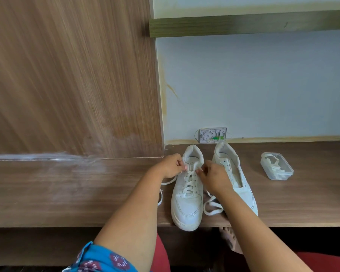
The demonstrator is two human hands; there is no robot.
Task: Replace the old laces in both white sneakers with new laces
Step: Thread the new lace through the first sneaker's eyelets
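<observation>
White sneakers number two: laced sneaker (pixel 186 193) between left hand (pixel 170 165) and right hand (pixel 214 177), each pinching its lace (pixel 189 176); unlaced sneaker (pixel 238 173) beyond the right hand.

A: Right sneaker (pixel 236 173) — eyelets partly behind right hand (pixel 214 178); laced or not, can't tell.
B: Clear box (pixel 276 166) contents indistinct. Wall plate (pixel 213 135) detail too small. Desk (pixel 86 193) cut off both sides.
</observation>
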